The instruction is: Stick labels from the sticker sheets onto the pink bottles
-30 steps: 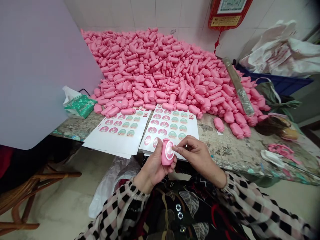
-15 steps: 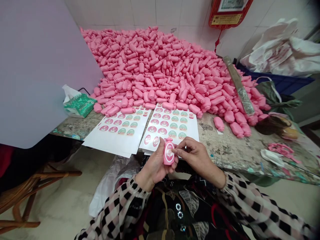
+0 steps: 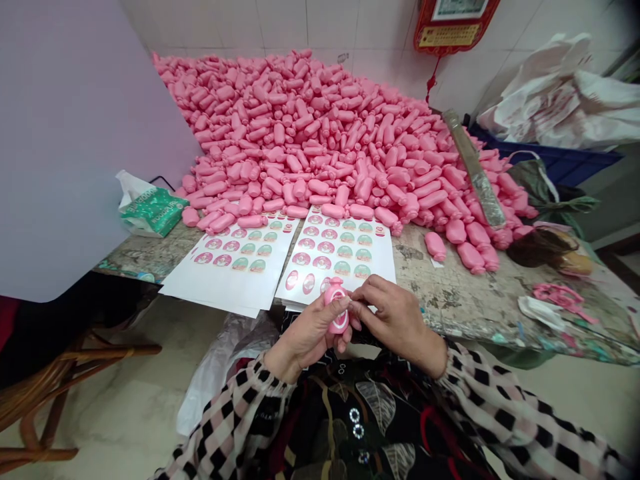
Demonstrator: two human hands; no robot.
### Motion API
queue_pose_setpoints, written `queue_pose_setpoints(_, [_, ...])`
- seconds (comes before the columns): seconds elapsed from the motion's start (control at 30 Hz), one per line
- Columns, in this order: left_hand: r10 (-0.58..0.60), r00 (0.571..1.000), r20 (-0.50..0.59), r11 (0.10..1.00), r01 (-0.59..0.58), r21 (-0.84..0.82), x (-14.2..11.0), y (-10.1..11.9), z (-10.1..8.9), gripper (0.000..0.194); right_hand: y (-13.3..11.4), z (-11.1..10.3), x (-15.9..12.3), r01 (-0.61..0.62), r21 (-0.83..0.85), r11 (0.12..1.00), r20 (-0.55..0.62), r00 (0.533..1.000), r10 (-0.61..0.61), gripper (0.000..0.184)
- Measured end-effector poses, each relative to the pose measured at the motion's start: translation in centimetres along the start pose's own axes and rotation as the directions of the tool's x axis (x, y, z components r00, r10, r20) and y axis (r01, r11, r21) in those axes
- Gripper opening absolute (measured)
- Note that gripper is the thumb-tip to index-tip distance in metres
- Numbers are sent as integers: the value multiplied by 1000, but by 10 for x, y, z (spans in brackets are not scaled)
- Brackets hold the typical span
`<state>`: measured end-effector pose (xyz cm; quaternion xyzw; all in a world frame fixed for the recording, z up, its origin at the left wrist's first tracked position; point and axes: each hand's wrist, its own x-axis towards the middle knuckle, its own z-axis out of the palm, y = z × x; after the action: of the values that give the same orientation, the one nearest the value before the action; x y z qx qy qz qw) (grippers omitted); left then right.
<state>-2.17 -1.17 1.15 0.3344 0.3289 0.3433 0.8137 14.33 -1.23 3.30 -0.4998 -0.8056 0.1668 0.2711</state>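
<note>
My left hand (image 3: 310, 333) is wrapped around a small pink plastic bottle (image 3: 334, 291), which stands nearly upright with its neck at the top. On the bottle's front is an oval pink sticker (image 3: 341, 327) with a white border, partly covered by my left thumb. Close against the bottle's right side is my right hand (image 3: 393, 320), its thumb and forefinger drawn together near the left thumb tip. Whatever those fingertips may pinch is hidden. Just beyond the hands lies a sticker sheet (image 3: 377, 263) with oval and rounded pink and green labels.
A second sticker sheet (image 3: 220, 287) lies to the left. Behind the sheets rises a large heap of pink bottles (image 3: 300, 127), with a flat bar (image 3: 473, 167) resting on its right side. A green tissue pack (image 3: 155, 210) stands left; pink scissors (image 3: 563, 295) lie right.
The bottle has turned in my left hand, and its sticker faces me more. My left thumb has moved across the sticker. My right fingertips have shifted from its face to the bottle's right side.
</note>
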Motion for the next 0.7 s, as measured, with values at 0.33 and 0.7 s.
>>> queue_pose_setpoints(0.33, [-71, 996, 56, 995, 67, 75, -16, -3, 0, 26, 3, 12, 8, -220, 332, 917, 0, 973, 233, 38])
queue_pose_setpoints(0.7, [-114, 826, -553, 846, 372, 382, -92, -52, -89, 47, 54, 1, -7, -276, 102, 956, 46, 961, 272, 22])
